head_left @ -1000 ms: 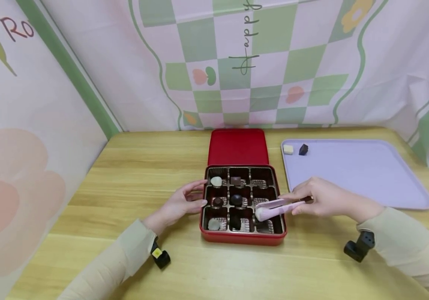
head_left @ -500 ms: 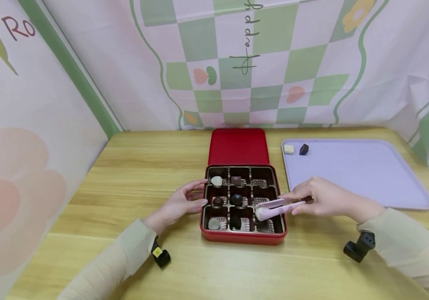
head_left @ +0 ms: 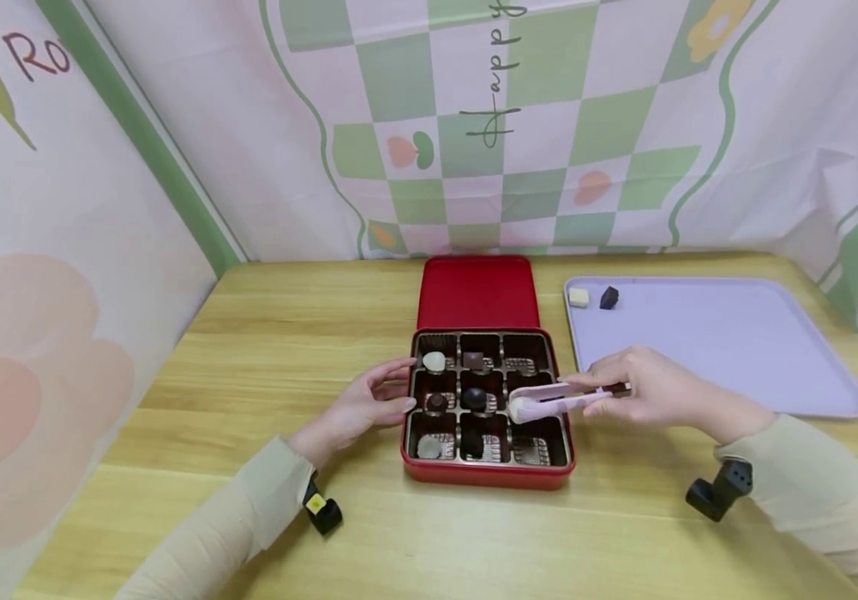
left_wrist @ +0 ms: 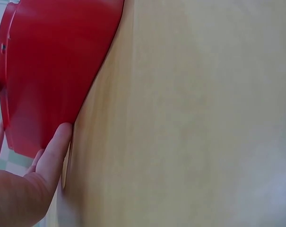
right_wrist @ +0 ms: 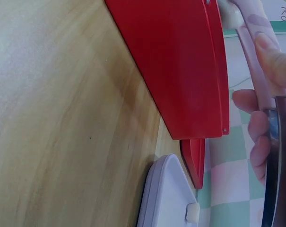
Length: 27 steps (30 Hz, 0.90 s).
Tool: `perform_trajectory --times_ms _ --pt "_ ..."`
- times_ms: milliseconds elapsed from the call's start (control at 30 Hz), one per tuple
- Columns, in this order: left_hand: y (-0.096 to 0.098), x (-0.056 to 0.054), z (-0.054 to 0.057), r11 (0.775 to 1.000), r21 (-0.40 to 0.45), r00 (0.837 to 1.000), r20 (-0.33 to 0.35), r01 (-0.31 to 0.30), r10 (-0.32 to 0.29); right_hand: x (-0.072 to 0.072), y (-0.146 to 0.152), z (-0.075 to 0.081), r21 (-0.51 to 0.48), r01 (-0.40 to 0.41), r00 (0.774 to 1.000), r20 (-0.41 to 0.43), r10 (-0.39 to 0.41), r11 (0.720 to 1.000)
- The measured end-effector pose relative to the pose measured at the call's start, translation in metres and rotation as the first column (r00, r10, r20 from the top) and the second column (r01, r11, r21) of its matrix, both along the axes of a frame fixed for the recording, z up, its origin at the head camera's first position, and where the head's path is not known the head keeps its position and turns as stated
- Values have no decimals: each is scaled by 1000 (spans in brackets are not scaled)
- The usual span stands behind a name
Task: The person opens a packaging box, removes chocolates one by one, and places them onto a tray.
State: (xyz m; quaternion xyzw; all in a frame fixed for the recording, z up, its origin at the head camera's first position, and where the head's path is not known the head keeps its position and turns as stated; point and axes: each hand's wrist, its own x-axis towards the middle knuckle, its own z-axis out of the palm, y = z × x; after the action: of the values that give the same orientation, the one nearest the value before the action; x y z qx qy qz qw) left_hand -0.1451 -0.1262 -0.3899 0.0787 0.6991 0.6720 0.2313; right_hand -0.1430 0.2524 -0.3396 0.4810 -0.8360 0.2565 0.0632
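My right hand (head_left: pixel 646 387) holds light pink tongs (head_left: pixel 556 407) with a dark handle end. A whitish rounded piece (right_wrist: pixel 230 15) sits between the tong tips in the right wrist view, above the tin's rim. In the head view the tips are over the right side of the divided red tin (head_left: pixel 485 477). My left hand (head_left: pixel 365 404) touches the tin's left side, its thumb against the wall in the left wrist view. Inside the tin are a white chocolate (head_left: pixel 434 362), a square brown one (head_left: pixel 473 360), a dark round one (head_left: pixel 475 399) and several more.
The tin's red lid (head_left: pixel 478 292) lies open behind it. At the right is a lilac tray (head_left: pixel 729 350) with a white cube (head_left: pixel 579 297) and a dark cube (head_left: pixel 609 297) in its far left corner. A patterned cloth (head_left: pixel 474 125) hangs behind the wooden table (head_left: pixel 286 333).
The tongs have risen with the whitish piece out of the front right compartment and shifted slightly away from me. My left hand stays at the tin.
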Motion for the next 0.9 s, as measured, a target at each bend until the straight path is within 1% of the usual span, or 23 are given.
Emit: perform_trajectory --times_ms 233,433,600,700,800,900 --pt "0 -1 -1 1000 4 1000 2 -5 5 -4 2 -4 -44 35 995 -88 -39 998" --pt "0 -1 -1 1000 -3 1000 1 -7 7 -7 7 -4 -52 67 988 -134 -73 996" --pt "0 0 0 1000 0 1000 2 0 0 -9 12 -3 -21 136 981 -139 -138 990" --pt "0 -1 0 1000 2 1000 3 4 -4 -11 16 -2 -6 168 973 -157 -167 986" --pt "0 -1 0 1000 3 1000 4 6 -6 -13 20 -1 -10 188 961 -205 -186 982" --pt "0 -2 0 1000 3 1000 5 7 -7 -14 24 1 -15 215 951 -223 -213 977"
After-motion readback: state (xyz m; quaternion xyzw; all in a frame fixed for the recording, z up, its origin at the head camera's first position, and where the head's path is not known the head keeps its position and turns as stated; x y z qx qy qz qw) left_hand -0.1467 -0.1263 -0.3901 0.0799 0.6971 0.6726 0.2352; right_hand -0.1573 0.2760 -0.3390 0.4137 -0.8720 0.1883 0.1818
